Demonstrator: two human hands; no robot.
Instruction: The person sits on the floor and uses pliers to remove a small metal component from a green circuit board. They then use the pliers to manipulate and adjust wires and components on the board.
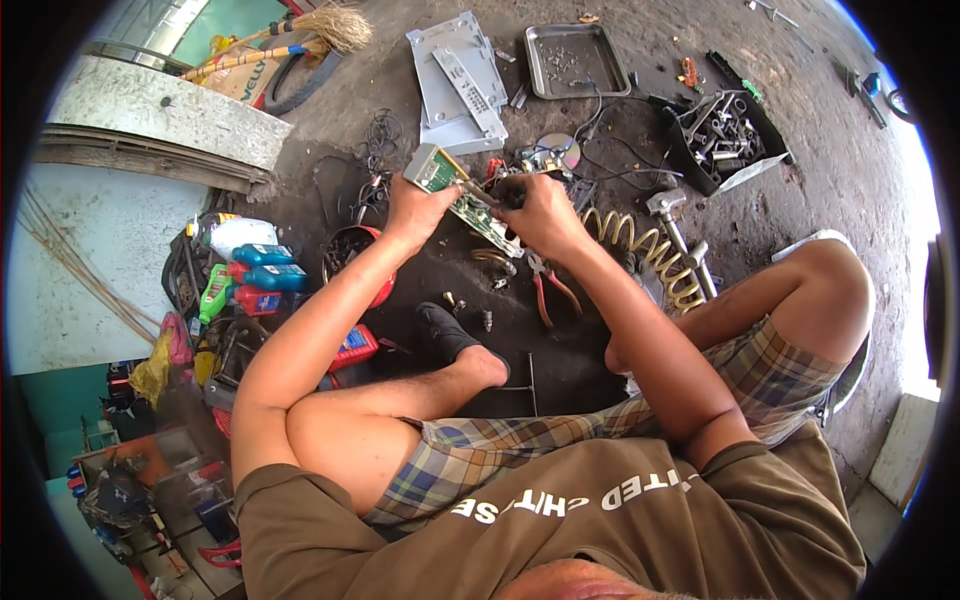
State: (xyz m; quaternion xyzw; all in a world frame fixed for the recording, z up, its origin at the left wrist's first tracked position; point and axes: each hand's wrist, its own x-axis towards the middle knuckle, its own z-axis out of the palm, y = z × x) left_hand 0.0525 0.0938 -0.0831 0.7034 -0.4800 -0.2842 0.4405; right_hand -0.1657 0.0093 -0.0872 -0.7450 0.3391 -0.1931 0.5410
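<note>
My left hand (413, 212) is closed around the edge of a green circuit board (436, 174) with a pale metal casing at its far end. Close by on the right, my right hand (545, 215) grips a slim dark tool (482, 192), its tip reaching toward the board; its exact kind is hard to make out. Below and between the hands lies another green circuit board (487, 228), partly hidden by my right hand. Pliers with red handles (548, 290) rest on the ground just nearer to me.
Grey metal panels (440, 75) and a metal tray (530, 60) of small parts lie ahead. A black box (765, 165) of wrenches, a coil spring (640, 240) and a hammer (675, 220) are right. Bottles (270, 278) and a red bowl (383, 285) stand left.
</note>
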